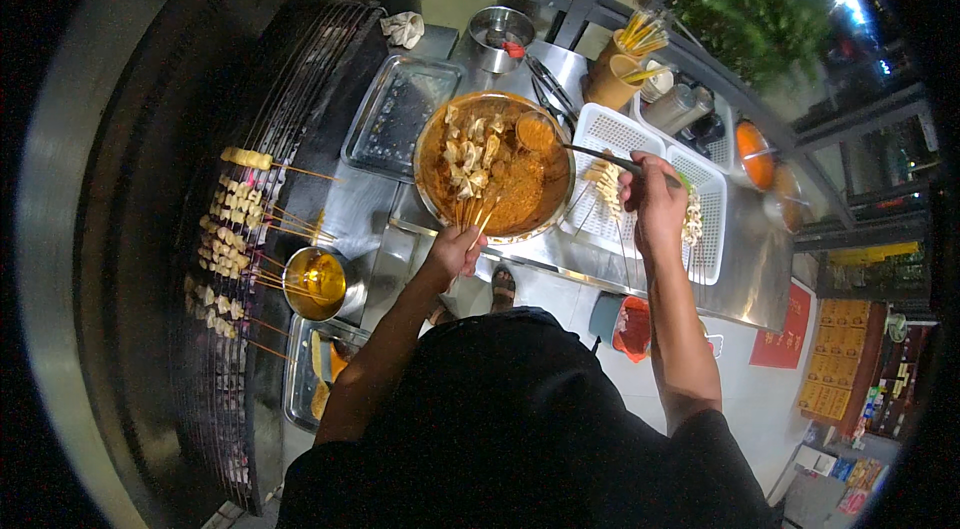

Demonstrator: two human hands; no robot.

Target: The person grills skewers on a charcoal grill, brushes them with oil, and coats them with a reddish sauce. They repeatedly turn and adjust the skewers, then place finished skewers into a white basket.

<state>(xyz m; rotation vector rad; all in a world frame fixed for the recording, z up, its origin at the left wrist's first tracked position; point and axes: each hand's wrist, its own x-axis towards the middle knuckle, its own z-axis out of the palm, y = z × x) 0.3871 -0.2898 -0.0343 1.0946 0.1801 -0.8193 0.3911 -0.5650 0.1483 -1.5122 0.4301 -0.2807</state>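
My left hand (455, 251) is closed around the stick ends of a bunch of food skewers (471, 158). Their pale, folded pieces lie in a large round metal basin (426, 191) of reddish-brown sauce (525, 191). In my right hand (652, 184) is the dark handle of a ladle (537, 131); its bowl, full of sauce, is over the basin's upper right part. Below the ladle's handle, more skewers (607, 188) rest on a white perforated basket (596, 125), close to my right hand.
Several skewers (229, 210) lie across a long charcoal grill (300, 79) at left. Beside it are a metal bowl of yellow liquid (316, 285) and a wet metal tray (401, 109). Black tongs (551, 83), a steel pot (501, 23) and stick holders (611, 83) stand behind the basin.
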